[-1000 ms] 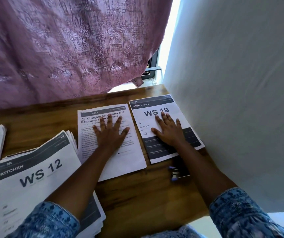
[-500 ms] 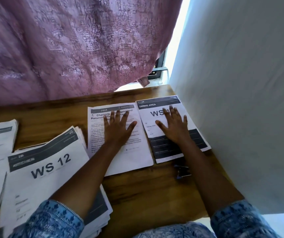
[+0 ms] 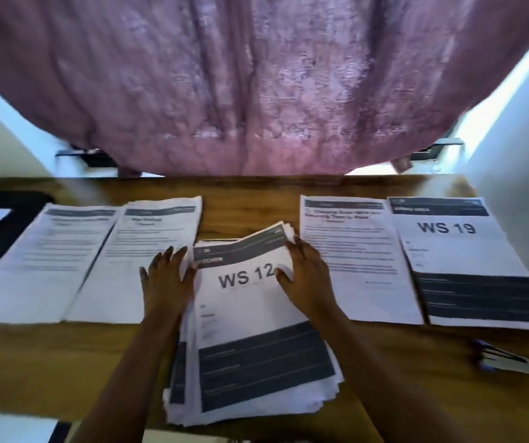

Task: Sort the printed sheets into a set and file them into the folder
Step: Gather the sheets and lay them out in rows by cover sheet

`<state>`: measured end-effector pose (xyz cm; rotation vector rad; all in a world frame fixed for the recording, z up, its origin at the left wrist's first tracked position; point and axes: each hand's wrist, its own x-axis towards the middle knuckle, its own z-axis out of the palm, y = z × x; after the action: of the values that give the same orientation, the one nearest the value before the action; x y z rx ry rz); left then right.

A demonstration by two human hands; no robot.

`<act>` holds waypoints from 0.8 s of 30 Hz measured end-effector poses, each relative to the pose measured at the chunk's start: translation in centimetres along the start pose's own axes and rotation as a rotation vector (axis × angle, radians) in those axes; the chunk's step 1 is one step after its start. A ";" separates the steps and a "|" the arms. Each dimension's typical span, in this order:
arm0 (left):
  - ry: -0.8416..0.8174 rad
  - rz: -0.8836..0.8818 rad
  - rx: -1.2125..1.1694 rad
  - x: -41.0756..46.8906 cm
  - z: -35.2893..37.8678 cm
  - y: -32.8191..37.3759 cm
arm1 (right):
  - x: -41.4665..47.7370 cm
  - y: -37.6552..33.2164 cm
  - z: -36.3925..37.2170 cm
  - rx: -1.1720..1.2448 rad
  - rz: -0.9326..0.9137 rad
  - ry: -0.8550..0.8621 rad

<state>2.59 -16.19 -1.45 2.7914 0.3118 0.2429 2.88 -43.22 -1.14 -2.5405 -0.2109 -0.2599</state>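
as both flank the stack (image 3: 256, 318), left hand (image 3: 167, 279) splayed, right hand (image 3: 306, 276) gripping it

Our left hand (image 3: 167, 279) has left the white text-printed sheet (image 3: 349, 260), and our right hand (image 3: 304, 276) the white "WS 19" sheet (image 3: 455, 251). Both are now on the thick white paper stack (image 3: 256, 346), left touching its ten o'clock edge, right gripping its one o'clock corner.

From where I sit, the feed shows me two bare forearms, slim and smooth, uncovered the whole way from the bottom edge to the wrists. The left hand (image 3: 167, 284) and the right hand (image 3: 309, 279) are bare as well. The fingers (image 3: 164, 265) are long and slender, tapering to narrow tips (the nails look longish, though motion blur keeps me from swearing to it).
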 end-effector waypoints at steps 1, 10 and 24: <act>-0.055 -0.006 0.047 0.1 0.1 -1.6 | 0.0 -0.4 0.6 0.014 0.035 -0.020; -0.175 0.081 0.124 0.6 0.6 -6.9 | -1.4 -3.4 2.4 0.037 0.263 -0.066; -0.022 0.337 -0.086 -1.7 -0.2 -3.6 | -0.9 -3.6 -0.3 0.218 0.502 0.247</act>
<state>0.25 -13.23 -2.70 2.7450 -0.1739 0.2942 1.28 -40.47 0.79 -2.2291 0.4633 -0.3266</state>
